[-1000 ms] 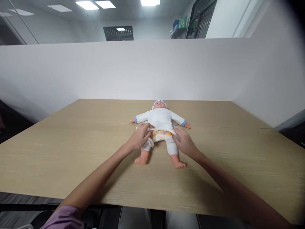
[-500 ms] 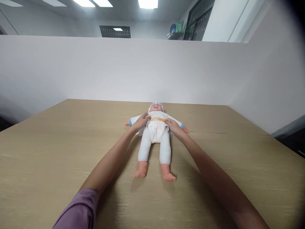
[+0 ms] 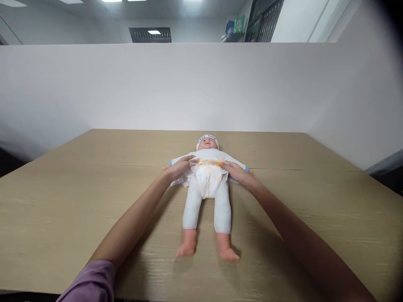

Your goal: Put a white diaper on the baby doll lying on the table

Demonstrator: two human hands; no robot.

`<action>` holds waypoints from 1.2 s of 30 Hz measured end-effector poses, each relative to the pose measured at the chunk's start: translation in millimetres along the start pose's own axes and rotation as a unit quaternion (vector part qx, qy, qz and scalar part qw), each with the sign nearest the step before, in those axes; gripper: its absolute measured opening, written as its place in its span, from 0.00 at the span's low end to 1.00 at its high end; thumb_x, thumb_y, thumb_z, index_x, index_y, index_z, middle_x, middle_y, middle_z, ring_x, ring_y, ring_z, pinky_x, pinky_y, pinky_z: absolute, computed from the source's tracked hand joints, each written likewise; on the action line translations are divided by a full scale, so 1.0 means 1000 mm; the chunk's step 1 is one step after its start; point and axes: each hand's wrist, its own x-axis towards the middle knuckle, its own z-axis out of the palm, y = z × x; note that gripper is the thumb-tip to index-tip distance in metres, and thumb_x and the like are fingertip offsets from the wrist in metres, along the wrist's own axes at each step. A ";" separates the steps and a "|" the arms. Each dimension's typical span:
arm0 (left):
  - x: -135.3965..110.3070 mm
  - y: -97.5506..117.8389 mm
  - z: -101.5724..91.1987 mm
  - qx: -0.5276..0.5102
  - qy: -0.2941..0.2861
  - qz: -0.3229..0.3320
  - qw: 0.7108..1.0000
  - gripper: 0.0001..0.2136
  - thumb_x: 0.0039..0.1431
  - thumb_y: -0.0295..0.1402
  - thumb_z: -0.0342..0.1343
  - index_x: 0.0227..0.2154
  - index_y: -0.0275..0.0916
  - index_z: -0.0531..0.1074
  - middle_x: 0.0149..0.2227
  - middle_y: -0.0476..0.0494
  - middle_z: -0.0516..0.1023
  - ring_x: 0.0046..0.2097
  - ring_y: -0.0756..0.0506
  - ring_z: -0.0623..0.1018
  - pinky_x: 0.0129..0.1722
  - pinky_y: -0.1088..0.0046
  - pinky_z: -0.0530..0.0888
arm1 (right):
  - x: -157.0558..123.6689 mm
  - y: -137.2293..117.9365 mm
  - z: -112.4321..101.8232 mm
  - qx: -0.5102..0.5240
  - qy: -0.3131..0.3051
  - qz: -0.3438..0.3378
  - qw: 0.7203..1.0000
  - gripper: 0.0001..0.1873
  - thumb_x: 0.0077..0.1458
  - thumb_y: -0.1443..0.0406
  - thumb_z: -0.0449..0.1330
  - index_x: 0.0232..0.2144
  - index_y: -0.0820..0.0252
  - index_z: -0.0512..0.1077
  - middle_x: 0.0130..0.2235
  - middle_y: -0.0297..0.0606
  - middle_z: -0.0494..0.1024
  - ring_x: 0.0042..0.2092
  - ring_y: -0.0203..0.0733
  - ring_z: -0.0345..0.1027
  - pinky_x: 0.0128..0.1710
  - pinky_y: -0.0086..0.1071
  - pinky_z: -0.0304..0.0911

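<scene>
A baby doll (image 3: 191, 209) lies on its back with legs toward me, dressed in white with blue cuffs and a printed white cap. Around its hips is a white diaper (image 3: 208, 180) with a yellow-orange patterned waistband. At the waistband's left end, my left hand (image 3: 182, 166) is closed on the diaper's edge, its index finger reaching over the belly. My right hand (image 3: 235, 171) grips the opposite end, fingertips on the band. Loose white material spreads out beside the hips under both hands. The doll's own hands are partly hidden behind mine.
The doll rests on a wide tan tabletop (image 3: 94, 201) with a seam running across it. A white partition (image 3: 201, 88) rises behind the far edge. Beyond it, a green package (image 3: 239, 24) and blue items sit high on a shelf.
The view has shifted, so the doll appears larger and nearer. Both hands have spread slightly outward along the waistband, and the loose material on the left shows wider.
</scene>
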 end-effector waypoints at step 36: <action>-0.031 0.046 0.094 0.514 0.037 0.248 0.821 0.20 0.60 0.51 0.62 0.49 0.46 0.76 0.55 0.40 0.74 0.55 0.30 0.68 0.55 0.49 0.65 | -0.077 0.062 -0.034 -0.353 0.215 -0.038 0.910 0.16 0.56 0.50 0.61 0.34 0.54 0.70 0.29 0.33 0.74 0.34 0.44 0.69 0.34 0.35 0.59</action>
